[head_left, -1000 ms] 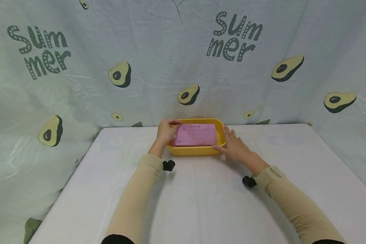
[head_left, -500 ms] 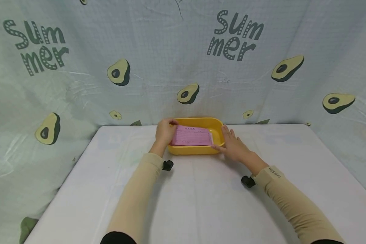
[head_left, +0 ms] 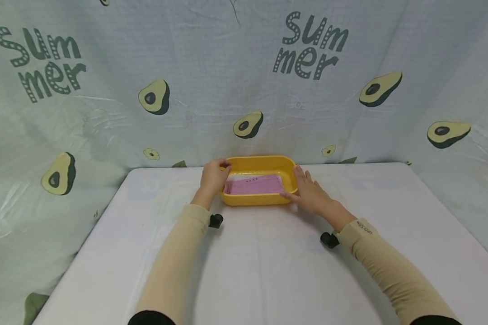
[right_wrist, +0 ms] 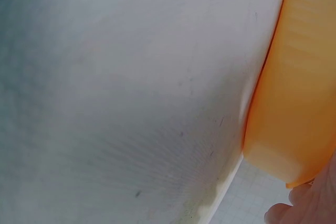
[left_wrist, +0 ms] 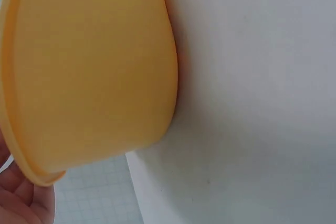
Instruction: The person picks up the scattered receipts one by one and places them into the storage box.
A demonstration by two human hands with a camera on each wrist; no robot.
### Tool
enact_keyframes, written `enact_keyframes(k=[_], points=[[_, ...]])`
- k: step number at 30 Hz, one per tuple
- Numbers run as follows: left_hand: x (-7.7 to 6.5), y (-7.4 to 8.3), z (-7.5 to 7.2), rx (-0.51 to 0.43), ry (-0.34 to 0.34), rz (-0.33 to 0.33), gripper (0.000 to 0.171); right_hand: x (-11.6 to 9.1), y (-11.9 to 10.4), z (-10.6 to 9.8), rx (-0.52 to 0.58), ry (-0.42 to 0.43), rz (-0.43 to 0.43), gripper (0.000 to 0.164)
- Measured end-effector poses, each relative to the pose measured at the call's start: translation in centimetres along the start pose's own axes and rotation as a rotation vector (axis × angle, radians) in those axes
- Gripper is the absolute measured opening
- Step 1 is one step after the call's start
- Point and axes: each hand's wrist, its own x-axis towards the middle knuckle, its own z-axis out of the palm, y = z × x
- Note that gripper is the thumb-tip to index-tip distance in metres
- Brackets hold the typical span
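Note:
A yellow plastic basin (head_left: 255,200) stands near the far edge of the table. In it lies a pink printed form (head_left: 254,185), slightly askew and low against the front wall; a paler sheet edge shows behind it. My left hand (head_left: 213,178) hovers at the basin's left rear corner, fingers loosely bent by the rim and apart from the form. The left wrist view shows those fingers partly behind the rim. My right hand (head_left: 312,196) rests on the basin's right end, its fingers straight along the outer side and the thumb toward the front rim.
A white-covered table (head_left: 260,271) spreads in front of the basin and to both sides. Behind it hangs a pale curtain (head_left: 203,54) with avocado prints and lettering. Small black devices sit at each wrist.
The pink form was held at its upper left corner by my left hand and slid left; now it lies lower in the basin, let go. My left hand moved slightly left; my right hand stayed.

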Motion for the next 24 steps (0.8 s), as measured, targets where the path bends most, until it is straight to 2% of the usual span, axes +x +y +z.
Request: enact_keyframes(k=[5,11,17,24], points=[[-0.2,-0.5,-1.0,-0.013,-0.019,0.017,0.027,0.4,-0.2,-0.1,-0.024,-0.014,-0.013,0.106],[-0.7,-0.8,-2.1,-0.001,0.011,0.038,0.026,1.1,-0.2,-0.6,-0.051,-0.026,-0.024,0.105],[-0.8,-0.9,-2.6,-0.006,0.021,0.061,0.027,1.2,0.4,-1.2,-0.019,-0.065,-0.002,0.106],[-1.0,-0.5,-3.2,0.009,0.006,0.141,0.03,0.9,0.8,-2.7,-0.005,-0.096,-0.018,0.103]])
